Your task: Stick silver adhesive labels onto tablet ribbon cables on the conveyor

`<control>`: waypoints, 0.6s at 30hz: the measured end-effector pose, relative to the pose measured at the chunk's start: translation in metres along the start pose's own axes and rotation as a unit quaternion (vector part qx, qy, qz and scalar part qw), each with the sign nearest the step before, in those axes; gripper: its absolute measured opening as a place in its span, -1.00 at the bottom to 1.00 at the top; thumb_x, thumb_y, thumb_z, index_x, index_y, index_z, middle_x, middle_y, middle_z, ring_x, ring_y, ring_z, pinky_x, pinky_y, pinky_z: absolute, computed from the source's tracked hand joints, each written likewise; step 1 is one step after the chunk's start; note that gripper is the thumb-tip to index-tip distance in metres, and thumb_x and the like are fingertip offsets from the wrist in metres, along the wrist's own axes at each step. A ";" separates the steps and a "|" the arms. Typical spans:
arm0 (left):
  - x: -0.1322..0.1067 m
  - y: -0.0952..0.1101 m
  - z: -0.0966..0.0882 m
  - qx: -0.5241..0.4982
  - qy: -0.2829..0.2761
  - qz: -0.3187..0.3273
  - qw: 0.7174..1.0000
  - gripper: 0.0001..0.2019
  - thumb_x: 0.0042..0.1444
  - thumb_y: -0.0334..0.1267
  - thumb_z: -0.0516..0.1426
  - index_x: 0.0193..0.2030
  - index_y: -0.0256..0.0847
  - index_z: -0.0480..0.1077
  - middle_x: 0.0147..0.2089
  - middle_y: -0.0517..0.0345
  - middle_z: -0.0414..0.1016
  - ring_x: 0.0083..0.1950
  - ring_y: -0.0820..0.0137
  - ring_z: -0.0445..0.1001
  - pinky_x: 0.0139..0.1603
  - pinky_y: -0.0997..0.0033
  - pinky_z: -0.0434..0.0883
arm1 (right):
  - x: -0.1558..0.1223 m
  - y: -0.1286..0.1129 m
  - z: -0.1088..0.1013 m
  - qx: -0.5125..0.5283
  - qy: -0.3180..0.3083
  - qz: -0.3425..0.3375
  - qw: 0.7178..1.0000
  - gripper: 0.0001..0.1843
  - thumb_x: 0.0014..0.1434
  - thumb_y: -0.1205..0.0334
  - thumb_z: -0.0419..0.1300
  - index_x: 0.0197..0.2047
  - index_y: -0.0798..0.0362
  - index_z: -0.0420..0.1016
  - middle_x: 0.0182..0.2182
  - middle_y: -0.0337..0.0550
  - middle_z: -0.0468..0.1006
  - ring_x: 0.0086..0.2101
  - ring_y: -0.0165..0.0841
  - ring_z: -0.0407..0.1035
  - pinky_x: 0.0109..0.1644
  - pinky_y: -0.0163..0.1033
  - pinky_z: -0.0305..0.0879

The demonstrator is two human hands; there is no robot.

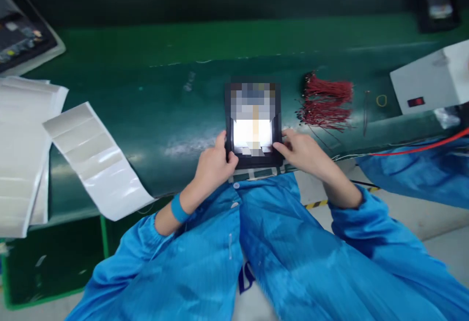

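Note:
A dark flat panel with a black frame (253, 91) lies at the near edge of the green bench (176, 111); its middle is blurred out. My left hand (211, 164) grips the panel's left lower edge, fingers curled round the frame. My right hand (302, 149) holds the right lower edge the same way. Both arms wear blue sleeves, with a blue band on the left wrist.
A bundle of red wires (326, 103) lies right of the panel. A white box with a red switch (428, 79) stands at far right. Strips of white label backing (95, 157) hang over the bench edge at left, beside stacked sheets (22, 150). A yellow ring (381, 100) lies near the box.

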State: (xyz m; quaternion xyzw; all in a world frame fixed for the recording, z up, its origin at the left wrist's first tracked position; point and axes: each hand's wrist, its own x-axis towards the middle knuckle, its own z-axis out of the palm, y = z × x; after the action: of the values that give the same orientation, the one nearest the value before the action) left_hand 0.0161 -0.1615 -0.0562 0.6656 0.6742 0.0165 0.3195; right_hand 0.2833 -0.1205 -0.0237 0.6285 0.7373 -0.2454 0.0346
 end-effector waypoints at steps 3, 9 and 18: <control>0.033 0.001 -0.023 0.020 0.063 -0.008 0.998 -0.24 0.26 -0.25 0.05 0.60 -0.44 0.12 -0.33 0.06 0.62 -0.18 0.12 0.65 0.01 0.22 0.52 | 0.026 0.007 0.013 0.188 0.056 -0.019 0.980 -0.44 0.36 0.11 0.20 0.35 0.14 0.40 -0.24 -0.07 0.69 -0.27 -0.18 0.56 -0.12 -0.12 0.44; 0.160 0.012 -0.098 0.064 0.161 -0.049 0.984 -0.28 0.20 -0.31 0.07 0.52 -0.51 0.28 -0.17 -0.15 0.64 0.05 0.03 0.60 0.25 0.14 0.46 | 0.105 0.001 0.000 0.375 0.258 -0.095 0.886 -0.38 0.36 0.17 0.13 0.45 0.01 0.22 0.25 0.10 0.51 0.00 -0.21 0.53 0.08 -0.11 0.50; 0.240 -0.005 -0.176 0.096 0.232 -0.071 0.965 -0.33 0.44 -0.11 -0.04 0.62 -0.29 0.04 0.25 -0.20 0.51 0.35 -0.08 0.39 0.42 -0.09 0.25 | 0.119 -0.013 0.024 0.285 0.348 -0.216 0.866 -0.69 0.36 0.31 0.05 0.07 0.02 0.54 -0.03 0.10 0.51 0.03 -0.08 0.46 0.17 0.09 0.45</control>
State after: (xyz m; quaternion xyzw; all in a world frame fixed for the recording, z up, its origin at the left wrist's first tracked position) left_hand -0.0465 0.1272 -0.0169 0.6216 0.7737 0.0830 0.0898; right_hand 0.2402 -0.0231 -0.0836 0.4805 0.7168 -0.2117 -0.4589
